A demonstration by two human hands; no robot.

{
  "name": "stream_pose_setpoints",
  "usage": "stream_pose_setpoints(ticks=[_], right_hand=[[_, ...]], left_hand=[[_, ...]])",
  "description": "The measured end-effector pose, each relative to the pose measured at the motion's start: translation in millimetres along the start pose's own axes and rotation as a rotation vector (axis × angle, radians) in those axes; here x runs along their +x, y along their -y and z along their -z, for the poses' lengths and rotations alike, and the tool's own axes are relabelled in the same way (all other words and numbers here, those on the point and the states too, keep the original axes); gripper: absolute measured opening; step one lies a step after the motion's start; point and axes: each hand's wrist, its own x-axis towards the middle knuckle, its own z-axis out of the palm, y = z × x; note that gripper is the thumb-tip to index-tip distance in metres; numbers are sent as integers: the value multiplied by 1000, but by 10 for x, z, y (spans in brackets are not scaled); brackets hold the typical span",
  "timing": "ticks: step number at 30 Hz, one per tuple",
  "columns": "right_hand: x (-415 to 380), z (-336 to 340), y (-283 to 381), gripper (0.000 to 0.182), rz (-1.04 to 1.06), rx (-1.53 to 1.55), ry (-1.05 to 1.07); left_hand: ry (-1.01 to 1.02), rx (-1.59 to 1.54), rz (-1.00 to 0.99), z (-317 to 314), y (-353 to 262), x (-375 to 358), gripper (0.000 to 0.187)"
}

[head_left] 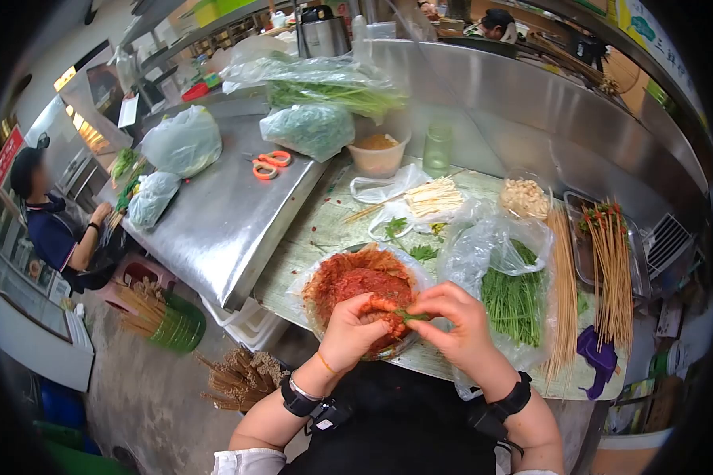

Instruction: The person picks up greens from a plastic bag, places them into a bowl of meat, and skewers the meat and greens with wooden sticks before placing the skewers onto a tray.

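Note:
My left hand [352, 326] pinches a strip of red marinated meat [382, 304] over a plastic-lined bowl of the same red meat [348, 277]. My right hand [451, 321] holds a bit of green vegetable [410, 316] against that strip, fingertips of both hands meeting above the bowl's near edge. To the right lies an open plastic bag of green stalks [515, 301]. Bare bamboo skewers [562, 293] lie beside it.
A metal tray [578, 261] holds loaded skewers [610, 261] at the right. A tub of sauce [378, 154], green jar [437, 148], orange scissors [268, 165] and bagged greens [309, 127] stand further back. Another person [55, 229] sits at the left; skewer bundles [242, 376] stand on the floor.

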Motion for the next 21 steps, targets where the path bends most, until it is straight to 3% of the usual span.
stream_pose_setpoints(ticks=[1,4,7,9,10,11,14,16,20,21], right_hand=[[-15,6,-14,15,83,-155,20],[-67,-37,-54,9,-52,10,-14],[-171,44,-162,10,-145,118,-65],[-234,112,-247,10,-256,386,-190],[-275,142,-304,11,-264,411,-219],[-301,156,-324,11,-266,418,-216],[-347,164,-350,11,-301,402,-226],[-364,139,-355,11,-321,397,-198],[-408,124,-385,11,-322,421,-176],[-478,166,-428,11,-322,230,-156]], left_hand=[[-18,-3,4,26,4,-15,25],[58,270,-107,89,-2,-54,25],[-110,410,-127,253,-147,-99,27],[-209,533,-218,614,-109,-64,27],[-262,719,-231,784,-113,-50,22],[-311,656,-195,826,-147,-55,20],[-247,910,-239,906,-186,-13,23],[-163,1316,-336,848,-195,73,22],[-13,1599,-351,711,-110,311,11],[18,1670,-311,669,-87,378,10]])
